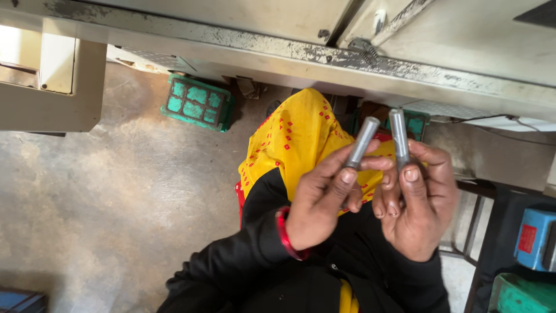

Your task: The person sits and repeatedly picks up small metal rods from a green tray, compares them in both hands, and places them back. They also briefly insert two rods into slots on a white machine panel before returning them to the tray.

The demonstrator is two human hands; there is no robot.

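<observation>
Two grey metal pins are held up side by side, one per hand, above a yellow cloth with red dots [292, 136]. Left pin [360, 142] is gripped at its lower end by the left hand [321, 206], fingers curled shut round it, thumb pressed on the shaft; a red bangle [285, 235] is worn at that wrist. Right pin [399, 138] is pinched upright in the right hand [418, 206], thumb along the shaft, fingers closed behind. Pins are near each other at the tips, not touching; the hands are in contact at the fingers. Both pins are already picked up and raised for what looks like a comparison or check; neither is set down or fitted anywhere yet. Background: green crate [197, 101] on the concrete floor [104, 191], grey machine frame [405, 64] above, blue unit [536, 237] far right.
</observation>
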